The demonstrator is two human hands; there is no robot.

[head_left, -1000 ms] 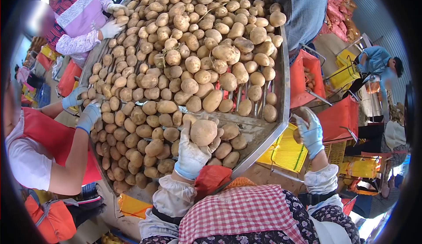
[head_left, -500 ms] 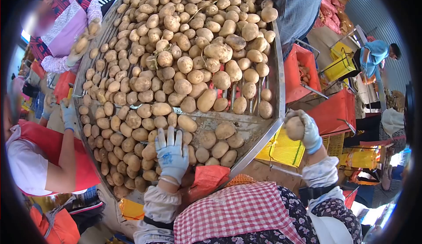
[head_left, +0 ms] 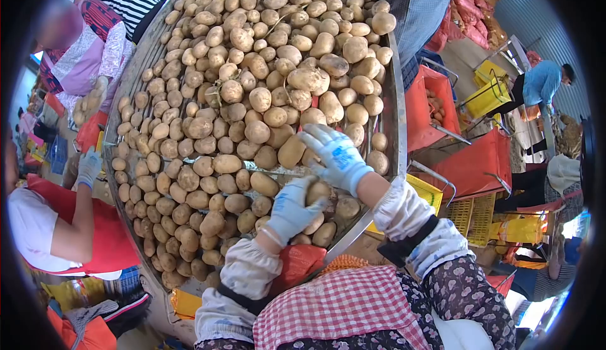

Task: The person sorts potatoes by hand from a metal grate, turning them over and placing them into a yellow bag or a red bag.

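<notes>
My left hand (head_left: 293,210), in a white and blue glove, is closed around a potato (head_left: 319,191) at the near right part of the sorting table. Just beyond it, my right hand (head_left: 341,159) reaches in from the right, palm down. Its gloved fingers are stretched out over the potatoes beside a long pale one (head_left: 291,152). Many loose brown potatoes (head_left: 213,224) lie about both hands. Below my left wrist, a piece of red cloth or plastic (head_left: 299,265) hangs at the table's near edge.
The table's metal rim (head_left: 399,97) runs along the right. Beyond it stand a red-lined crate (head_left: 432,113) of potatoes, another red container (head_left: 470,168) and a yellow basket (head_left: 424,193). Co-workers stand along the left side, one in a red apron (head_left: 110,224).
My right hand has swung from beyond the right rim back over the table, without the potato it held. My left hand has moved right and closed on a potato.
</notes>
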